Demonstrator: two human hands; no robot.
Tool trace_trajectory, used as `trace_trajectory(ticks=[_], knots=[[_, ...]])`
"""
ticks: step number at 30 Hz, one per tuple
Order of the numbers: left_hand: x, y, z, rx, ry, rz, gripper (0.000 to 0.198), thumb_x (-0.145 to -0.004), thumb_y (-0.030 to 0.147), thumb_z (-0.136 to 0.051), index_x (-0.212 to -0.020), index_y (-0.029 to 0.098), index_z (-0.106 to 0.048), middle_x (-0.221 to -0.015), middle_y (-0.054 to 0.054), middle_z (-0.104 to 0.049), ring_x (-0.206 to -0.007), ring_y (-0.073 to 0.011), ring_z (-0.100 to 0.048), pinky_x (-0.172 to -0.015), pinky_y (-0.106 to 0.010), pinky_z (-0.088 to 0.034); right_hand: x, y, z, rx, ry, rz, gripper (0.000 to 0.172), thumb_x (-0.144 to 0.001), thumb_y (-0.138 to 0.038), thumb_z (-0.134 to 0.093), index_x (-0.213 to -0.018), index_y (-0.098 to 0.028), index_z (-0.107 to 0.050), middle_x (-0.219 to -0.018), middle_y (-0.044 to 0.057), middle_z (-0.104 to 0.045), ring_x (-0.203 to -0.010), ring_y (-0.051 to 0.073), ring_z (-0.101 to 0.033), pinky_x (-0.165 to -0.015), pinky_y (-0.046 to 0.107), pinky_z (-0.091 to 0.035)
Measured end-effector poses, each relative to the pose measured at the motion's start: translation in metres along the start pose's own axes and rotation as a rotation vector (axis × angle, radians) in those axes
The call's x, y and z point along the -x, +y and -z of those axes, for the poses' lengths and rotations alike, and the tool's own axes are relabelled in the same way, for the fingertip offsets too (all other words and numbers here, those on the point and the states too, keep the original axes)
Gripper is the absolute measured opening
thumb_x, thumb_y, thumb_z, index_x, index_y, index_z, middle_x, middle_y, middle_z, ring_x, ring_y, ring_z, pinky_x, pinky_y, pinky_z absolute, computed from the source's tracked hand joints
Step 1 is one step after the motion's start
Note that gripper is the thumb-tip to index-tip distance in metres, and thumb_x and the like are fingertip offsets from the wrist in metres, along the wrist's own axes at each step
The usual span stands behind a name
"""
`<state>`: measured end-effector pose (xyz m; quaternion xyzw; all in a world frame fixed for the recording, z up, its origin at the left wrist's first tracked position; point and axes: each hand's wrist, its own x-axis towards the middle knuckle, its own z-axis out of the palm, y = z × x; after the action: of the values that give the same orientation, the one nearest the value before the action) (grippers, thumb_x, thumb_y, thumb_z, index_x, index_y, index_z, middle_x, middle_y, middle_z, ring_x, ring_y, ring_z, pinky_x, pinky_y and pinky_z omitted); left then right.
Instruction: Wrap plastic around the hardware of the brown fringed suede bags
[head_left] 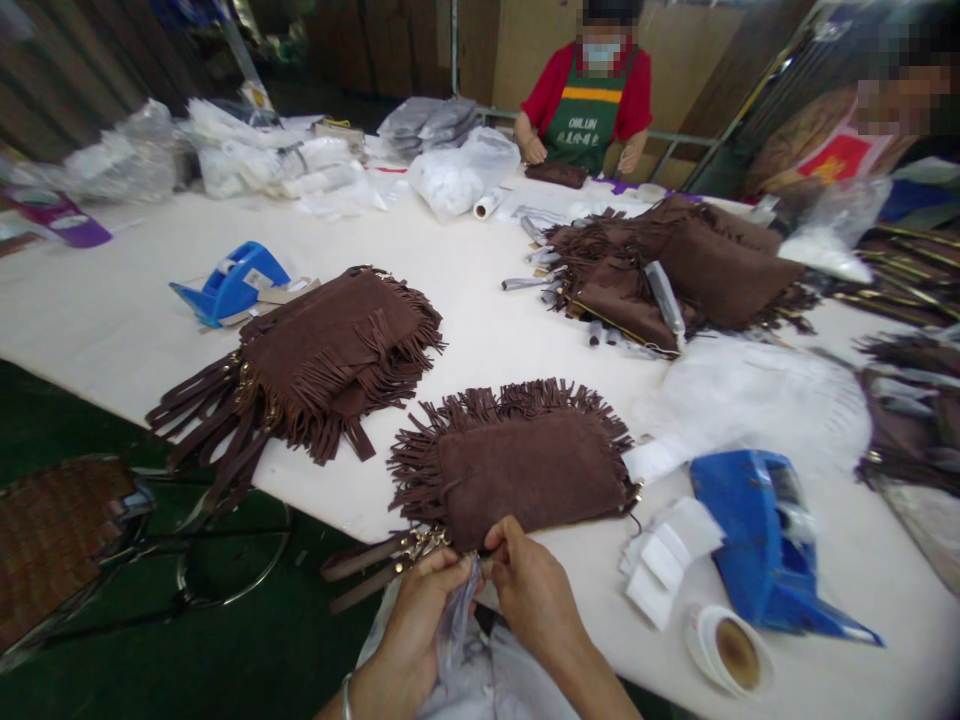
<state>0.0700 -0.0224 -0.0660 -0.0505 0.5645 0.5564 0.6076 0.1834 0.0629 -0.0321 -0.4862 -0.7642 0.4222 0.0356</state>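
A brown fringed suede bag [536,470] lies flat at the table's near edge, its fringe pointing away and to the left. Just below its front edge, my left hand [420,625] is closed on a crumpled clear plastic sleeve [455,615] that hangs down toward my lap. My right hand [534,592] is pinched close beside it, thumb and fingers together at the bag's lower edge; what lies between them is hidden. Brown straps with gold clasps [420,545] stick out at the bag's lower left, near my left hand.
A pile of fringed bags [337,350] lies left, another heap [675,260] back right. Blue tape dispensers [757,540] [240,280], white tags [671,560], a tape roll [731,650] and plastic bags [465,170] are about. Co-workers [589,100] work across the table.
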Motion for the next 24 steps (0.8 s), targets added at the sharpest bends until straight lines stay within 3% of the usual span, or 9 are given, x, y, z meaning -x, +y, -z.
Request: trace_trajectory(ticks=[11,24], knots=[[0.004,0.001,-0.006,0.093,0.007,-0.005,0.015,-0.063,0.02,-0.076,-0.07,0.013,-0.064,-0.066,-0.004,-0.066,-0.061,-0.015,-0.061,-0.063,-0.024,-0.046,-0.001,0.008,-0.004,-0.15,-0.057,-0.085,0.027,-0.071,-0.003,-0.046,-0.088,-0.023,-0.049,-0.068,-0.004,-0.063,-0.064,0.013,-0.059,-0.057,0.019,-0.035],[0.001,0.005,-0.002,0.2,-0.056,0.069,0.01,-0.064,0.006,-0.071,-0.07,0.013,-0.066,-0.073,-0.005,-0.067,-0.068,-0.0162,-0.063,-0.07,-0.025,-0.048,0.006,0.007,-0.021,-0.373,0.032,-0.105,0.017,-0.074,-0.01,-0.046,-0.081,-0.025,-0.041,-0.062,-0.006,-0.056,-0.055,0.012,-0.058,-0.051,0.019,-0.038]])
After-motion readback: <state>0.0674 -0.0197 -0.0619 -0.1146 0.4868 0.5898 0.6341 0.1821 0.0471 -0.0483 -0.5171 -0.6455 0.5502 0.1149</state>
